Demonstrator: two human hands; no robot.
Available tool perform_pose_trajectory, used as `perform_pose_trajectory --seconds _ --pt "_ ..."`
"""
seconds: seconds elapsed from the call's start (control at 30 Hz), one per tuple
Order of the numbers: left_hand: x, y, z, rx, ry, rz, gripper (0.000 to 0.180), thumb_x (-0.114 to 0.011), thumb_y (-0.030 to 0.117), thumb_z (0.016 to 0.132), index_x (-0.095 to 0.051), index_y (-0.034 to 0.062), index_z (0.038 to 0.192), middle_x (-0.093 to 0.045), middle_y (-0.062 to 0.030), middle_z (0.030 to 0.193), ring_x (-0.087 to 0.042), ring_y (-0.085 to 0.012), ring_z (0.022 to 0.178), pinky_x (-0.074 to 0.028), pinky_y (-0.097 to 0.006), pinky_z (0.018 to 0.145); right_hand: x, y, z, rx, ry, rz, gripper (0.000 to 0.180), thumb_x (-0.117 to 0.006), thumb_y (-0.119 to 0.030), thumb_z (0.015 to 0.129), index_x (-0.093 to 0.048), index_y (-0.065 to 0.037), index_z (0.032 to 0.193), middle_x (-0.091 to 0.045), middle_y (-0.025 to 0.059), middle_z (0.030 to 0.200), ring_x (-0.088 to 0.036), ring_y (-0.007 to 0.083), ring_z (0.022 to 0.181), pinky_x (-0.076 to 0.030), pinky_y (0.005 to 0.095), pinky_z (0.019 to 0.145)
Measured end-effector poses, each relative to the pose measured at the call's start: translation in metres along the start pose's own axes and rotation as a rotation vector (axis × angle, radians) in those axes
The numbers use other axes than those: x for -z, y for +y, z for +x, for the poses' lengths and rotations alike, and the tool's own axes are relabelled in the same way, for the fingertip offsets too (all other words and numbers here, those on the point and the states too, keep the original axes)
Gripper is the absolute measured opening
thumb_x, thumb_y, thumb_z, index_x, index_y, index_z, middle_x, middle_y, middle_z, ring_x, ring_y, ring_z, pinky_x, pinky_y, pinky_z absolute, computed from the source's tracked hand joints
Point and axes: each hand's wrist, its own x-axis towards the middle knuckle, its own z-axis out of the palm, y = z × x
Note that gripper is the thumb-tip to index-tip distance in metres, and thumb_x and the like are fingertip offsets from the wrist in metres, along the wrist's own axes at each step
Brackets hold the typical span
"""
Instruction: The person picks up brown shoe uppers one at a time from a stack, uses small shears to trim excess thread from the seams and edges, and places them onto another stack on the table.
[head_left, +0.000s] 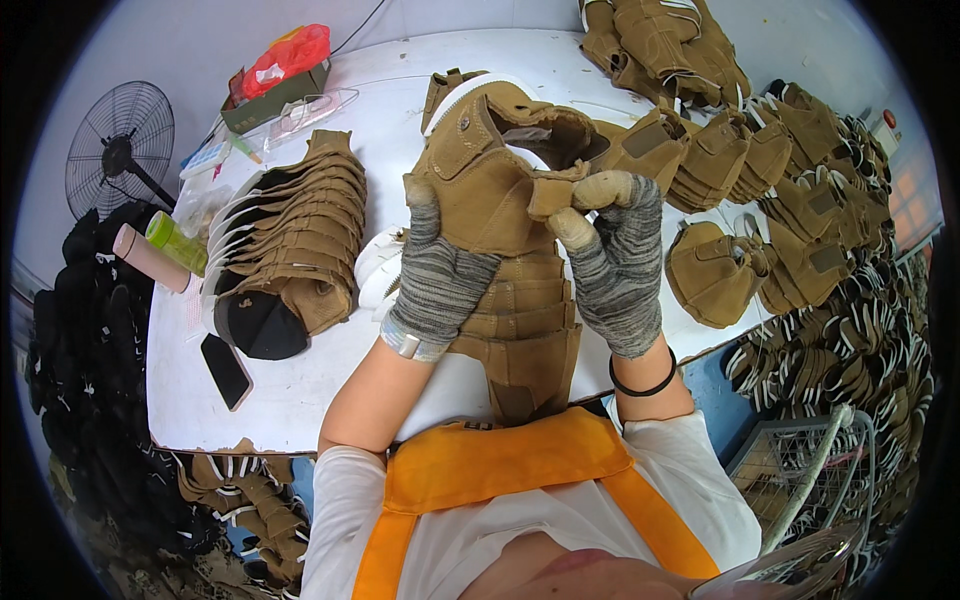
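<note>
Head view, left hand (437,270), right hand (617,262) holding tan boot upper (490,170)

I see a single view, from the left of two fisheye cameras worn on the person's head, facing steeply down over the chest and orange apron straps (650,520) onto a white table (300,390). It sits close: the left hand (440,270) and right hand (615,260) fill the centre, forearms entering from the lower edge. The wide lens bends the table edges and rounds the frame dark, still taking in a standing fan (120,150) far left.
</note>
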Motion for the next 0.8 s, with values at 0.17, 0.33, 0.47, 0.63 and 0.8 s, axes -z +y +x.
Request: perform_pose_trajectory --seconds 0.17,0.33,0.47,0.63,0.8 --pt "0.006 0.003 0.002 0.042 0.006 0.008 0.083 -0.048 0.067 0.087 -0.031 0.0069 0.142 -0.042 -0.0182 0.138 -0.045 -0.0330 0.127 -0.038 -0.048 0.109 0.008 -0.019 0.004 -0.174 0.009 0.243 0.023 -0.062 -0.014 0.092 -0.050 -0.005 0.109 -0.058 0.0054 0.094 -0.060 0.0159 0.091 -0.050 0.0292 0.081" --pt "-0.005 0.001 -0.003 0.039 -0.044 0.045 0.073 -0.038 0.061 0.094 -0.030 0.0088 0.144 -0.038 -0.0164 0.143 -0.046 -0.0314 0.125 -0.038 -0.045 0.108 0.024 -0.026 0.032 -0.020 0.274 -0.040 0.037 -0.064 -0.030 0.091 -0.060 -0.005 0.118 -0.064 0.0071 0.103 -0.059 0.0145 0.089 -0.050 0.0281 0.081" --pt "-0.014 0.002 -0.008 -0.008 -0.026 0.348 0.079 -0.043 0.064 0.090 -0.030 0.0064 0.143 -0.041 -0.0169 0.140 -0.047 -0.0304 0.124 -0.040 -0.045 0.107 0.034 -0.032 0.030 -0.229 -0.074 0.092 0.034 -0.068 -0.029 0.088 -0.064 -0.005 0.112 -0.064 0.0060 0.102 -0.060 0.0137 0.092 -0.049 0.0283 0.083" --pt "-0.022 0.005 -0.009 0.079 -0.039 0.374 0.090 -0.053 0.069 0.083 -0.032 0.0035 0.141 -0.045 -0.0160 0.137 -0.049 -0.0284 0.124 -0.044 -0.044 0.105 0.040 -0.021 0.021 -0.094 -0.037 -0.075 0.030 -0.070 -0.031 0.085 -0.069 -0.005 0.099 -0.065 0.0025 0.096 -0.061 0.0120 0.082 -0.051 0.0263 0.075" --pt "-0.021 0.005 -0.012 0.055 -0.067 0.378 0.073 -0.044 0.061 0.091 -0.039 0.0053 0.137 -0.053 -0.0150 0.124 -0.056 -0.0273 0.110 -0.050 -0.045 0.094 0.039 -0.019 0.020 -0.466 0.240 0.669 0.028 -0.070 -0.021 0.082 -0.065 -0.001 0.101 -0.066 0.0073 0.097 -0.065 0.0172 0.086 -0.054 0.0286 0.080"
